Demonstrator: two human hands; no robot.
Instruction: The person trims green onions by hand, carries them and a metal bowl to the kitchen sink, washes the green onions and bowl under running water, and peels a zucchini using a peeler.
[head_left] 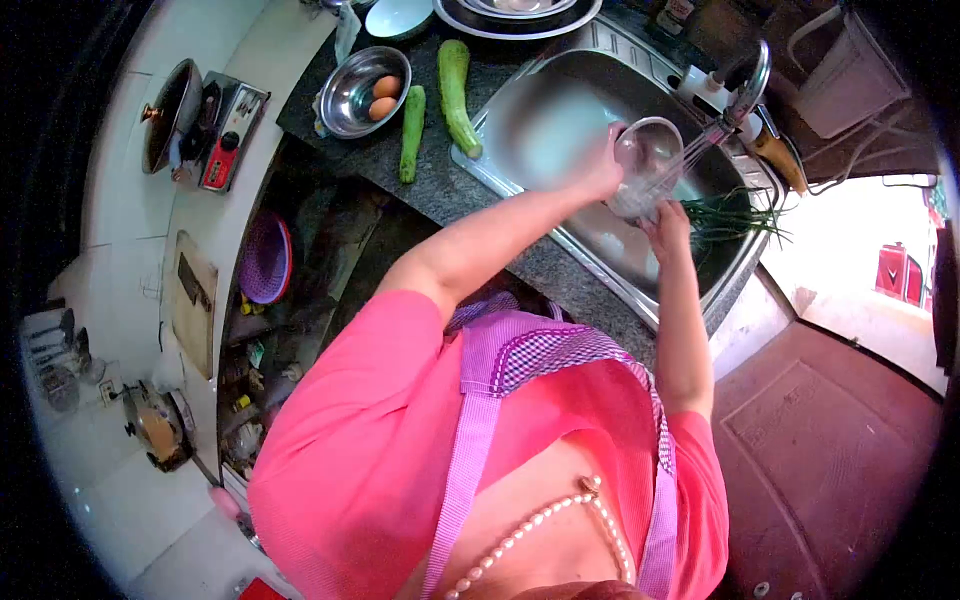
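Note:
My left hand (pixel 602 172) grips the upper left side of a clear bowl (pixel 648 150) over the sink (pixel 590 240). The fingers of my right hand (pixel 668 228) close on the bowl's lower edge. The bowl is tilted, and water streams onto it from the faucet (pixel 722 130). Green onions (pixel 735 218) lie in the right end of the sink, just past my right hand. A pale, blurred shape fills the sink's left part; I cannot make out what it is.
Left of the sink, two long green gourds (pixel 455 95) lie on the dark counter (pixel 430 195) by a metal bowl (pixel 345 110) holding two brown eggs (pixel 384 97). Metal basins (pixel 520 25) stand behind. A portable stove (pixel 230 140) and cutting board (pixel 195 300) with a knife are at far left.

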